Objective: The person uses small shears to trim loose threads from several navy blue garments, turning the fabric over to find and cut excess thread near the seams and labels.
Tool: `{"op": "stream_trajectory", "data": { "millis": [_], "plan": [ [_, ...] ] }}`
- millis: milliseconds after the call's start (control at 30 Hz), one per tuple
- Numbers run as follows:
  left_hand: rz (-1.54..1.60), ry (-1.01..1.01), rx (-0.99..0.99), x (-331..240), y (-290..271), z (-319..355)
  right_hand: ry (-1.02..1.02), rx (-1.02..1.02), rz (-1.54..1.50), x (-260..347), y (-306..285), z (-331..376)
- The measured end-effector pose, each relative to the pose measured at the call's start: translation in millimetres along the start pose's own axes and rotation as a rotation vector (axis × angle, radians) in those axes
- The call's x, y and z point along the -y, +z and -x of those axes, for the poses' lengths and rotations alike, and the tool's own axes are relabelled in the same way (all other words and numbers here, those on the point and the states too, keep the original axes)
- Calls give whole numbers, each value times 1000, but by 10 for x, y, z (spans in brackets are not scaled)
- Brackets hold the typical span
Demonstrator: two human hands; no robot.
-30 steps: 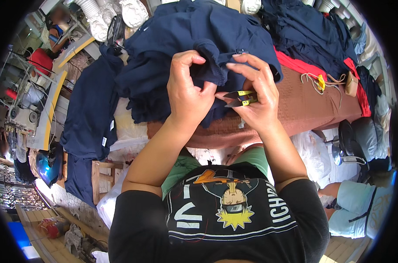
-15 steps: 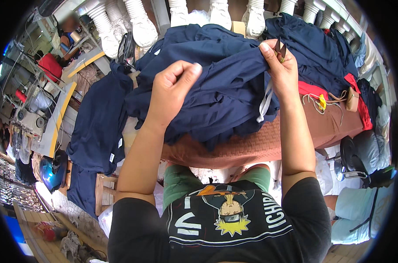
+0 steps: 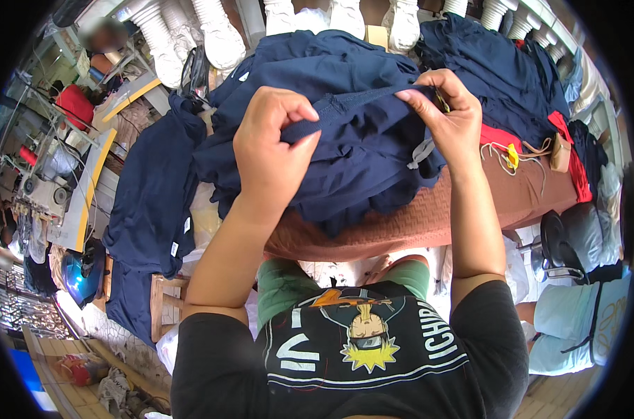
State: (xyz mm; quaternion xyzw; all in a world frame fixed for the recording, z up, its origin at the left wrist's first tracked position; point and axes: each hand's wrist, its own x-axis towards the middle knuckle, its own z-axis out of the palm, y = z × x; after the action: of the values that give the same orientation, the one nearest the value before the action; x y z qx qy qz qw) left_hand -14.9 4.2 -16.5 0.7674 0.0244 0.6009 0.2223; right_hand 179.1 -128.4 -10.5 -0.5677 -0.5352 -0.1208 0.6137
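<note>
A navy blue garment lies spread over the table in front of me, and a strip of its edge is lifted and stretched between my hands. My left hand is closed, pinching the strip between thumb and fingers. My right hand pinches the other end of that strip. Small thread snips are tucked in the right hand, mostly hidden behind its fingers. Just below that hand, a whitish-grey drawstring or tape hangs on the garment.
The table has a brown cloth cover. More navy garments are heaped at the right, beside red fabric and loose cords. Another navy pile stands left. White ribbed ducts line the back; a sewing machine is far left.
My left hand has turned and now grips the strip, having been off it before. The right hand has lowered slightly, and the snips' blades have swung out of sight. The strip is now taut.
</note>
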Motion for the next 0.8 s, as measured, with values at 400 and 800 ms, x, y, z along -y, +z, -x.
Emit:
{"op": "stream_trajectory", "data": {
  "millis": [400, 800],
  "plan": [
    [281, -166, -48, -75, 312, 480, 26, 90, 147, -3, -83, 521],
    [464, -325, -46, -227, 430, 649, -103, 107, -47, 529, 119, 696]
  ]
}}
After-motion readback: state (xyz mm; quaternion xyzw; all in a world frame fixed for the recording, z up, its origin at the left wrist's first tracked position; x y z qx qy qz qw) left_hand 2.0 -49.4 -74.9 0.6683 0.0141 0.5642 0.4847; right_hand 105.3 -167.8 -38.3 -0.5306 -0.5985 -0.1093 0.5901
